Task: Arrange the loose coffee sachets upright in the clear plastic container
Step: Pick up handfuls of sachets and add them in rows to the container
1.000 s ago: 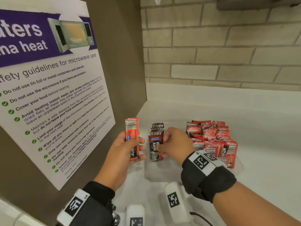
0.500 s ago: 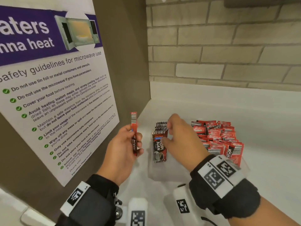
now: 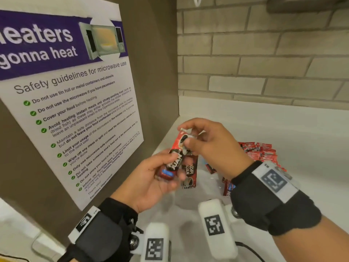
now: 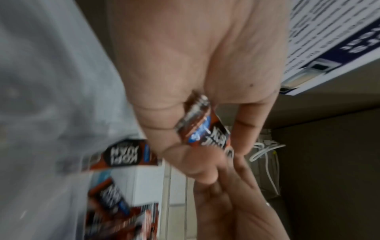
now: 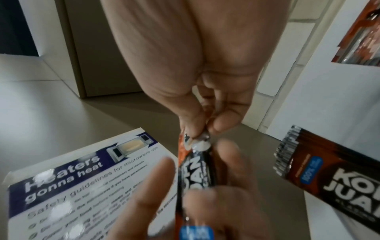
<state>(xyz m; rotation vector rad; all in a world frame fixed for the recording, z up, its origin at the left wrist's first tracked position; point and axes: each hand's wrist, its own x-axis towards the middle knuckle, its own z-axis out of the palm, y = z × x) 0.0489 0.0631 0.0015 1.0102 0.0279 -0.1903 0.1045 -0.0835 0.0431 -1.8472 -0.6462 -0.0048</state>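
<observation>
While the left hand (image 3: 149, 178) curls its thumb and fingers round the lower half of a red and black foil coffee sachet (image 3: 174, 157), the right hand (image 3: 209, 142) pinches that same sachet's upper crimped end between thumb and fingertips. The sachet is held tilted in the air, above the front left part of the clear plastic container (image 3: 205, 188), which sits on the white counter (image 3: 311, 148). In the right wrist view the thumb and forefinger close on the silvery seal of the held sachet (image 5: 197, 164), with the left fingers (image 5: 148, 186) wrapped lower down. The left wrist view shows the sachet (image 4: 202, 129) nipped between the left thumb and fingers, printed face outward.

Inside the container, at its left side, a small row of standing sachets (image 3: 189, 173) stands upright, label facing the viewer. At the container's right side, partly hidden by the right wrist, lies a heap of loose red sachets (image 3: 260, 154); whether they lie in or just beyond the container cannot be told. Left of the container, a white and purple microwave safety poster (image 3: 75, 95) hangs on a brown panel (image 3: 156, 72). Behind the container rises a pale brick wall (image 3: 264, 53).
</observation>
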